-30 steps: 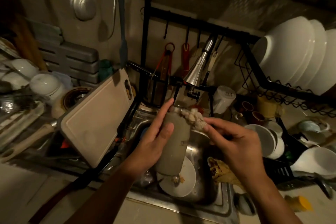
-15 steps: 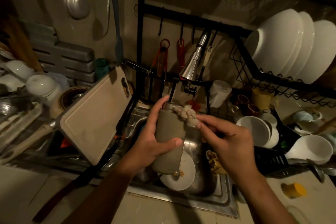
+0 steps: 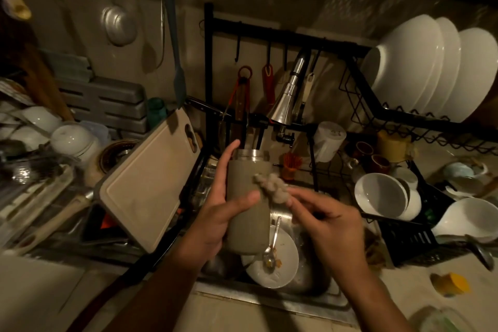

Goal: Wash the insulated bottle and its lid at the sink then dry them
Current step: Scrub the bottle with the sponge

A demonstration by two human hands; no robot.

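The grey insulated bottle (image 3: 248, 213) with a bare steel neck stands upright over the sink (image 3: 304, 288), lidless. My left hand (image 3: 218, 213) grips its body, thumb across the front and fingers up the left side. My right hand (image 3: 328, 226) pinches a pale, lumpy scrubber (image 3: 272, 186) and presses it against the bottle's upper right side. The hand is blurred. I cannot make out the lid.
A dirty white plate (image 3: 280, 267) with a spoon (image 3: 272, 242) lies in the sink under the bottle. The steel faucet (image 3: 285, 100) hangs above. A cutting board (image 3: 145, 183) leans at left. White bowls (image 3: 382, 197) fill the black rack at right; a yellow object (image 3: 452, 283) sits on the counter.
The scrubber in my right hand has slid from the bottle's rim down onto its upper side. My left hand keeps its hold on the bottle.
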